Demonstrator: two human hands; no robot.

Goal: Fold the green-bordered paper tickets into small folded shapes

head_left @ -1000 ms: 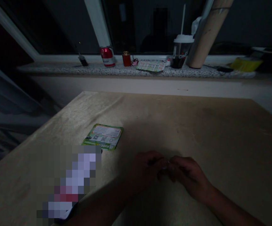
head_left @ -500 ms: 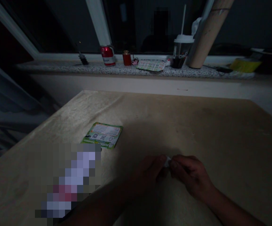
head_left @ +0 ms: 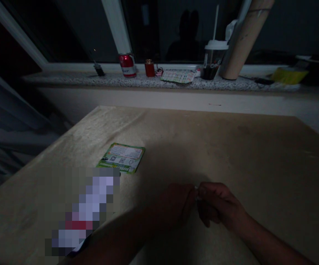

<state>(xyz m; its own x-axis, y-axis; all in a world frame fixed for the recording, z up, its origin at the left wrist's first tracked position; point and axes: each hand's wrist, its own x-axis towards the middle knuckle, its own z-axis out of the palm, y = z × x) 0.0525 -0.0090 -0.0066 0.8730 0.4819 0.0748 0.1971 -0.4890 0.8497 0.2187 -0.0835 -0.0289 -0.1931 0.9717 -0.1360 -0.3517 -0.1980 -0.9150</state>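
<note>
Scrap [head_left: 196, 188], pale, sits right between my left hand [head_left: 177, 202] and right hand [head_left: 221, 200], both grips pinching it, long axis unclear.

The scene is dim; light seems to come from the left, paling that side of the table [head_left: 225, 136] while the right stays dull brown; a soft shadow gathers around the left hand [head_left: 173, 204] and right hand [head_left: 222, 200] — so murky that the small pale piece [head_left: 196, 188] at their fingertips barely reads; the window [head_left: 74, 33] is near black; a bright object [head_left: 89, 206], lower left, is pixelated into coarse blocks.
</note>
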